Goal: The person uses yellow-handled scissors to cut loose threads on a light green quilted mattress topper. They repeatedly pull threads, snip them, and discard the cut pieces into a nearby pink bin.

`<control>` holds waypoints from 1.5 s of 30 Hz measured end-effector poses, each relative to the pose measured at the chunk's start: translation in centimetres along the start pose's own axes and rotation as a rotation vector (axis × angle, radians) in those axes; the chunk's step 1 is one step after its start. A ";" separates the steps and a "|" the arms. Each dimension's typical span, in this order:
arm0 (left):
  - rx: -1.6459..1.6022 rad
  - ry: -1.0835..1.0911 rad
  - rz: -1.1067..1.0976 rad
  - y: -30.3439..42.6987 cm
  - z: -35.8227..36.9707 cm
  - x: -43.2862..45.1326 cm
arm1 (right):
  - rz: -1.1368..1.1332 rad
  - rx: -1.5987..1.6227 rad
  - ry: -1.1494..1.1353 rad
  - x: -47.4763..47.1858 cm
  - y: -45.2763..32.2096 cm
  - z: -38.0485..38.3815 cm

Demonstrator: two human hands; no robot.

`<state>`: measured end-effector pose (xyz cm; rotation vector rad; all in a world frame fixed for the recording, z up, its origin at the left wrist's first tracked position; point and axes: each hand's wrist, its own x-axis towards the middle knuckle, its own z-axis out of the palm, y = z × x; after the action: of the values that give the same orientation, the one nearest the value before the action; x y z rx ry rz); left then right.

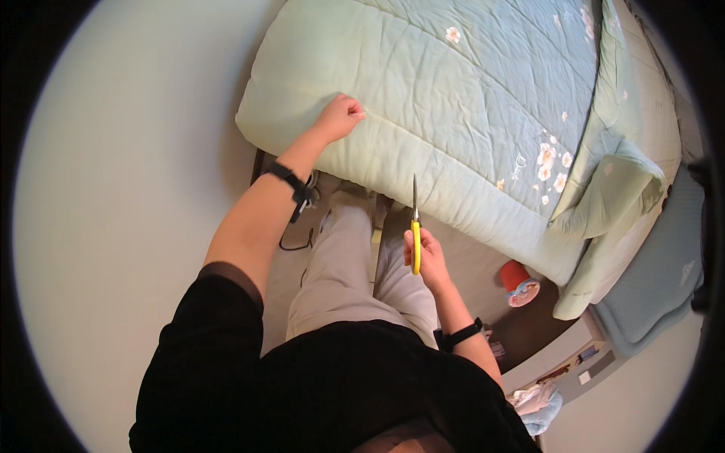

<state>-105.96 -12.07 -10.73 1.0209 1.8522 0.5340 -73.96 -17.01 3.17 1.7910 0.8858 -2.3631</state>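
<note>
A pale green quilt (396,73) with a blue middle and printed white blossoms covers the bed in front of me. My left hand (341,117) is over its near left part, thumb and fingertips pinched together at the end of a stitched seam (419,137). Whether a thread or a bit of fabric is between those fingertips is too small to tell. Scissors with yellow handles (416,249) are in my right hand (431,257), held in front of my leg. Their blades look closed and point away from me, over the quilt's near edge.
A red bin (515,277) with a liner stands on the floor to the right, near the bed. A dark cable (296,248) lies on the floor at left. A pale wall (124,170) rises along the left side. Blue-grey padding (651,272) is at far right.
</note>
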 end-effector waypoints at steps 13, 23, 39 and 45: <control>0.192 0.061 0.156 3.0 -0.9 0.0 | 0.009 0.068 -0.033 6.9 -4.3 2.3; 0.403 -0.097 0.140 4.1 1.7 -0.4 | 0.001 0.083 -0.015 6.7 -2.3 -0.3; -1.090 -0.025 -0.285 8.0 -3.4 0.1 | -0.024 0.177 0.024 5.6 -1.8 -1.0; -1.024 -0.012 -0.304 8.8 -6.7 -1.9 | -0.041 0.160 -0.006 5.6 -2.4 -0.4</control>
<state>-107.64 -8.33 -0.24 0.0549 1.3708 1.1080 -76.37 -13.15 -0.95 1.8361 0.7587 -2.5298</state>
